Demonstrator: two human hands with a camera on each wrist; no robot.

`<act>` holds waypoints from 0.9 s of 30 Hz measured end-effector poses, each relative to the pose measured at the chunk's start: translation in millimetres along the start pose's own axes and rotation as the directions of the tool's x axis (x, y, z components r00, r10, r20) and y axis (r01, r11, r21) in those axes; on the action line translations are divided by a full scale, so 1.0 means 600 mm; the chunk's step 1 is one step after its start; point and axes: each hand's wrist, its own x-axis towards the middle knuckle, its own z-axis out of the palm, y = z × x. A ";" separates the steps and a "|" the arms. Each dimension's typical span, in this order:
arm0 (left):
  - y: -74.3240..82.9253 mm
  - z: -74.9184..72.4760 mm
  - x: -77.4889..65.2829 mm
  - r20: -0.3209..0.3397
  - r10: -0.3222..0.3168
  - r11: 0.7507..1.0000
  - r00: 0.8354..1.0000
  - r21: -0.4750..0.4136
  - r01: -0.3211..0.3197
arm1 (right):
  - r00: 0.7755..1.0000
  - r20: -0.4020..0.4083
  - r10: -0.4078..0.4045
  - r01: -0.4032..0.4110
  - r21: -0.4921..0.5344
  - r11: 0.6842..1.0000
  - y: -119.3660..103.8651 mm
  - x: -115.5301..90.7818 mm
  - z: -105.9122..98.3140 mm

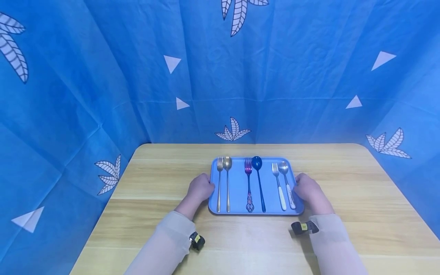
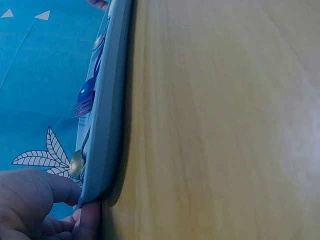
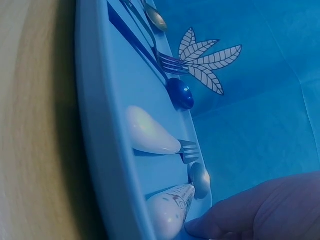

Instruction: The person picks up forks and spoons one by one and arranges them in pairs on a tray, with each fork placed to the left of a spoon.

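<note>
A light blue rectangular tray (image 1: pixel 237 191) lies level between my two hands, close over the table. My left hand (image 1: pixel 201 188) grips its left end, with thumb and fingers at the rim in the left wrist view. At the opposite end my right hand (image 1: pixel 308 188) holds the edge, its thumb beside a patterned white-handled spoon (image 3: pixel 167 215). Three pairs of cutlery lie lengthwise on the tray. On the left are a gold fork (image 1: pixel 219 187) and gold spoon (image 1: pixel 227 163); in the middle, a purple fork (image 1: pixel 248 168) and dark blue spoon (image 1: pixel 257 163). A white-handled fork (image 1: pixel 282 196) lies beside the patterned spoon.
The wooden table (image 1: pixel 247 244) has rounded far corners and spreads around the tray. Behind and beside it hangs a blue curtain (image 1: pixel 220 76) with white leaf and triangle prints. Each wrist carries a small black camera (image 1: pixel 197 241).
</note>
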 end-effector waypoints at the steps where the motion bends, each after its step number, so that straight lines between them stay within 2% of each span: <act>1: 0.000 0.000 0.000 0.002 -0.001 1.000 1.000 -0.001 0.001 | 1.000 0.000 -0.001 0.001 0.000 1.000 0.001 0.000 0.000; 14: -0.004 -0.006 0.001 0.047 -0.015 0.999 0.999 -0.030 0.017 | 1.000 0.002 -0.024 0.024 0.005 1.000 0.004 -0.004 -0.002; 21: -0.001 -0.018 -0.009 0.078 -0.034 0.999 0.996 0.034 0.032 | 0.998 0.010 -0.061 0.062 -0.074 0.995 -0.010 -0.017 -0.023; 23: 0.002 -0.028 -0.014 0.077 -0.023 0.998 0.997 0.064 0.018 | 0.997 -0.002 -0.083 0.082 -0.099 0.992 -0.014 -0.019 -0.032; 27: 0.006 -0.054 -0.023 0.047 0.076 0.988 0.996 0.133 -0.082 | 0.987 -0.034 -0.160 0.152 -0.165 0.975 -0.019 -0.021 -0.054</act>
